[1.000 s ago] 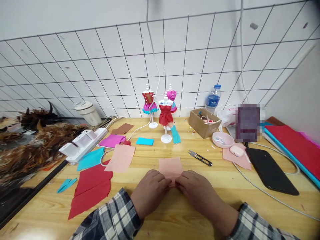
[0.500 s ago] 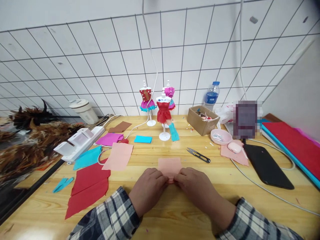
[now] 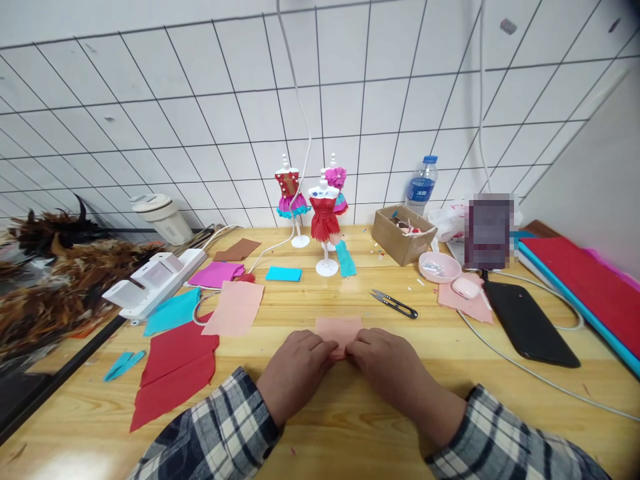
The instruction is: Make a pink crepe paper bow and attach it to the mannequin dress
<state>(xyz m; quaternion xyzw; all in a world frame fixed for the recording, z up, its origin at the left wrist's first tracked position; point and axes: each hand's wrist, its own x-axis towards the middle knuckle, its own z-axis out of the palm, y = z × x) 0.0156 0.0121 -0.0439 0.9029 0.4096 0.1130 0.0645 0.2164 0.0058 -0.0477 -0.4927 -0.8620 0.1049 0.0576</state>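
Note:
A small pale pink sheet of crepe paper (image 3: 339,327) lies on the table in front of me, its near edge gathered into a narrow fold. My left hand (image 3: 299,367) pinches the left end of that fold between thumb and fingers. At the right end, my right hand (image 3: 393,370) pinches it the same way, the fingertips of both hands almost meeting. The fingers hide part of the fold. Beyond my right hand lie black thread snips (image 3: 394,304). A larger pink crepe paper sheet (image 3: 234,308) rests to the left, overlapping a red crepe paper sheet (image 3: 175,373).
Small dress forms in paper dresses, one in red (image 3: 325,220), stand at the back. A cardboard box (image 3: 405,235), pink dish (image 3: 440,268), water bottle (image 3: 421,183) and black phone-like slab (image 3: 533,323) are on the right. At left are a power strip (image 3: 157,283) and brown feathers (image 3: 60,273).
The view has shifted slightly. The pink sheet's visible part is a little shorter, and its far edge sits slightly nearer my hands. Both hands keep their pinch.

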